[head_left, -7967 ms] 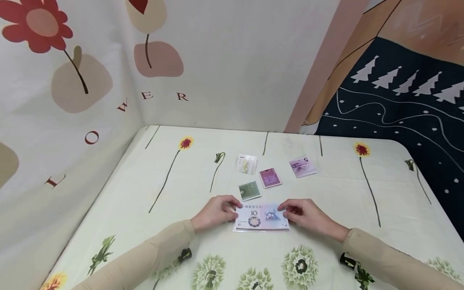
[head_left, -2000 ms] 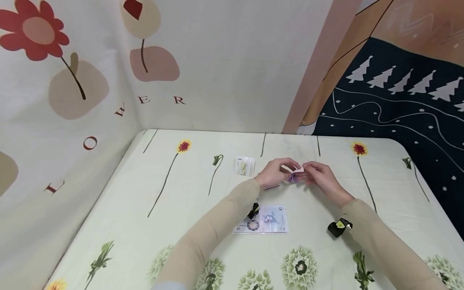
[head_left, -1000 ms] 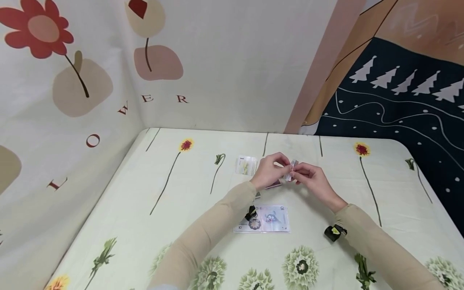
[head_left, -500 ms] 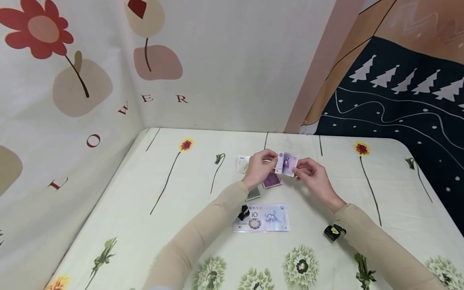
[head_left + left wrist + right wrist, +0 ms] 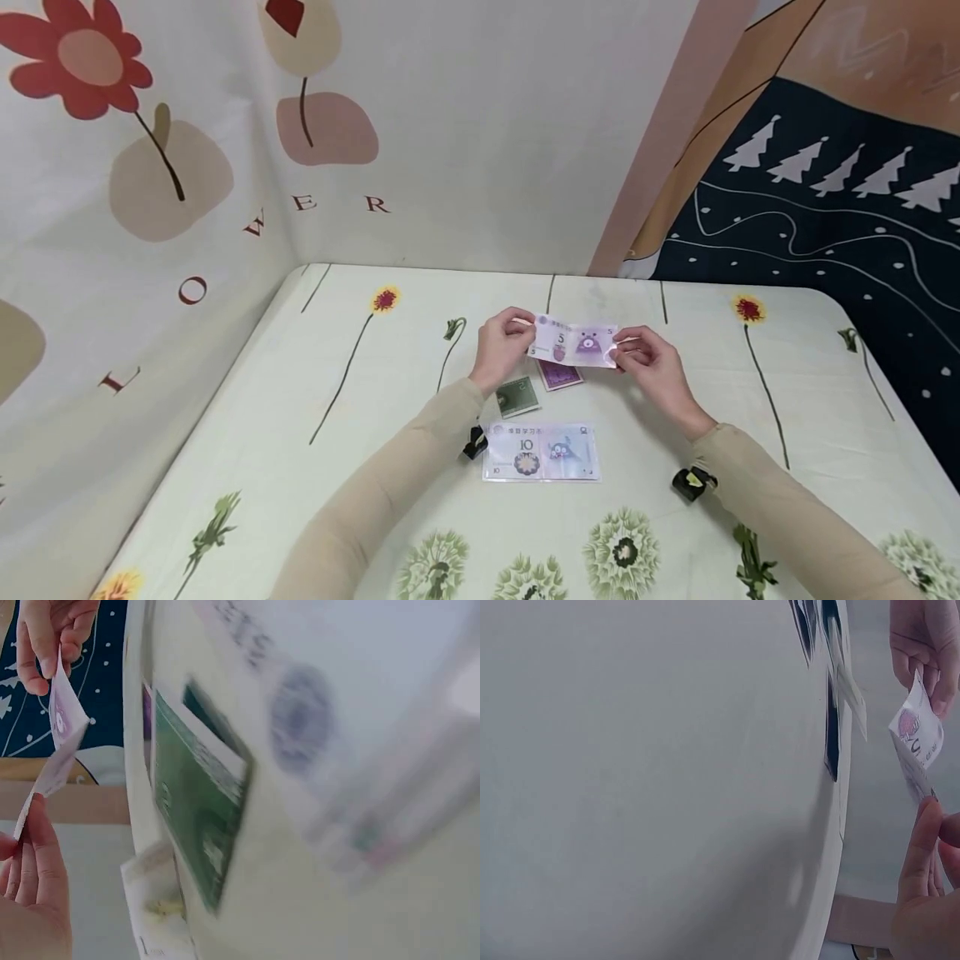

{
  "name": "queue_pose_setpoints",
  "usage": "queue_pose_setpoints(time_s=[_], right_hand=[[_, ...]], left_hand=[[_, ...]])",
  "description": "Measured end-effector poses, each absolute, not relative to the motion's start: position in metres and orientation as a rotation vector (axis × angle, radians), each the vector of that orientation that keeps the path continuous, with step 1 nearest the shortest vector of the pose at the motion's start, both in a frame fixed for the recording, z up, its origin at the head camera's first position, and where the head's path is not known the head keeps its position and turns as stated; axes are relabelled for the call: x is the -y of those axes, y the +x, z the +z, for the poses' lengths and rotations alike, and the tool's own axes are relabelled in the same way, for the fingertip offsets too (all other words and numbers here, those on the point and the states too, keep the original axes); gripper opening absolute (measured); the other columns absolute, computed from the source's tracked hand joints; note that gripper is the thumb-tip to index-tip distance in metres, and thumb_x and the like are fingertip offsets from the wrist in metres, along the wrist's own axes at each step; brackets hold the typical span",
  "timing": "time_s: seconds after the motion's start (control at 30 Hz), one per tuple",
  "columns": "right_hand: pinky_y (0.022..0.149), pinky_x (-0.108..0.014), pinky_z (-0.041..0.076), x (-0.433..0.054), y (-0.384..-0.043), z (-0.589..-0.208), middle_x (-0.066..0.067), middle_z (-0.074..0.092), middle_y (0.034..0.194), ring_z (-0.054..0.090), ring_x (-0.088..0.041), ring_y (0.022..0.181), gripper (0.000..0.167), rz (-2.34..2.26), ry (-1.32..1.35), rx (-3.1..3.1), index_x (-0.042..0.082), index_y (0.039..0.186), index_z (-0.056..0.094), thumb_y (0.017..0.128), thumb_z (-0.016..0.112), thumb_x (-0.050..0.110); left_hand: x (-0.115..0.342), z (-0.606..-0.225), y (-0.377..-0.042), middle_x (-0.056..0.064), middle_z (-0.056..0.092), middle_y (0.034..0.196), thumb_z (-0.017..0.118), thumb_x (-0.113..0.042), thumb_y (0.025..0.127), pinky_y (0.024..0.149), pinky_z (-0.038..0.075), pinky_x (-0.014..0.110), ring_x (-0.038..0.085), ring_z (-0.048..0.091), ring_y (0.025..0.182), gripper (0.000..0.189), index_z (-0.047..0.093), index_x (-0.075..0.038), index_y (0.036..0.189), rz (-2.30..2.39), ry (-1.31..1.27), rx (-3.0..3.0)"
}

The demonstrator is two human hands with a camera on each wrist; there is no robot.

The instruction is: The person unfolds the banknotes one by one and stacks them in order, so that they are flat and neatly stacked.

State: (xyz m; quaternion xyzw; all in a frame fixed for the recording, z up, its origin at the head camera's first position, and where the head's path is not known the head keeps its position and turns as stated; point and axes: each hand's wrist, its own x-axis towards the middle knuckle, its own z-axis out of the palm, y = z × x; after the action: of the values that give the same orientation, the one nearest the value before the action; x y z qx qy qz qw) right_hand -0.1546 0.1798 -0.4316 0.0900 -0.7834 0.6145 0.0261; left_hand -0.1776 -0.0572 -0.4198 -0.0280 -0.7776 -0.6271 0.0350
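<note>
A purple play banknote marked 5 (image 5: 573,342) is stretched between both hands above the table, a crease still showing across it. My left hand (image 5: 501,346) pinches its left end, and my right hand (image 5: 648,367) pinches the right end. In the left wrist view the banknote (image 5: 66,724) bends at its fold. Just below it lies a folded magenta note (image 5: 558,377), partly covered. A folded green note (image 5: 517,397) rests near my left wrist. Closer to me, a bluish note marked 10 (image 5: 542,452) lies spread flat.
The table (image 5: 337,500) wears a white cloth printed with flowers. A folded pale note (image 5: 157,904) shows in the left wrist view; my left hand hides it from the head view. A white printed curtain (image 5: 465,142) hangs behind the table.
The 10 note was held earlier and now lies flat. Both hands took the folded 5 note; my left hand moved left, pulling it open, while the right stayed nearly still.
</note>
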Motion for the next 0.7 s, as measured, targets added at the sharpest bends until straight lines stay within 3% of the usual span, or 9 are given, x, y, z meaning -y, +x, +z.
queue_pose_setpoints(time_s=[0.2, 0.37, 0.53, 0.7], right_hand=[[0.066, -0.027, 0.056, -0.178, -0.156, -0.436, -0.027, 0.063, 0.093, 0.064, -0.011, 0.071, 0.020, 1.816, 0.269, 2.505, -0.014, 0.108, 0.061, 0.090, 0.061, -0.007], [0.068, -0.028, 0.057, -0.179, -0.154, -0.435, -0.028, 0.063, 0.100, 0.064, -0.008, 0.073, 0.023, 1.846, 0.230, 2.557, -0.013, 0.111, 0.061, 0.090, 0.062, -0.005], [0.067, -0.026, 0.056, -0.178, -0.153, -0.433, -0.026, 0.062, 0.109, 0.064, -0.005, 0.072, 0.024, 1.889, 0.195, 2.578, -0.010, 0.112, 0.062, 0.089, 0.062, -0.003], [0.065, -0.025, 0.055, -0.178, -0.155, -0.434, -0.021, 0.063, 0.100, 0.060, -0.004, 0.070, 0.019, 1.896, 0.167, 2.561, -0.012, 0.106, 0.063, 0.090, 0.061, -0.002]], left_hand=[[0.070, -0.426, -0.177, 0.020, 0.070, 0.086, 0.060, 0.006, 0.087, 0.068, 0.058, 0.041, 0.025, 0.070, 0.073, 0.025, 0.060, 0.001, 0.112, -2.034, -0.051, 2.325], [0.075, -0.429, -0.175, 0.021, 0.069, 0.090, 0.060, 0.008, 0.086, 0.068, 0.058, 0.033, 0.029, 0.069, 0.079, 0.015, 0.064, 0.003, 0.100, -2.062, -0.077, 2.388], [0.079, -0.428, -0.172, 0.018, 0.069, 0.093, 0.063, 0.007, 0.086, 0.072, 0.057, 0.027, 0.028, 0.069, 0.084, 0.014, 0.066, 0.002, 0.098, -2.040, -0.090, 2.471], [0.084, -0.425, -0.169, 0.014, 0.069, 0.093, 0.065, 0.007, 0.085, 0.076, 0.056, 0.026, 0.021, 0.068, 0.084, 0.017, 0.066, 0.002, 0.101, -2.043, -0.119, 2.511]])
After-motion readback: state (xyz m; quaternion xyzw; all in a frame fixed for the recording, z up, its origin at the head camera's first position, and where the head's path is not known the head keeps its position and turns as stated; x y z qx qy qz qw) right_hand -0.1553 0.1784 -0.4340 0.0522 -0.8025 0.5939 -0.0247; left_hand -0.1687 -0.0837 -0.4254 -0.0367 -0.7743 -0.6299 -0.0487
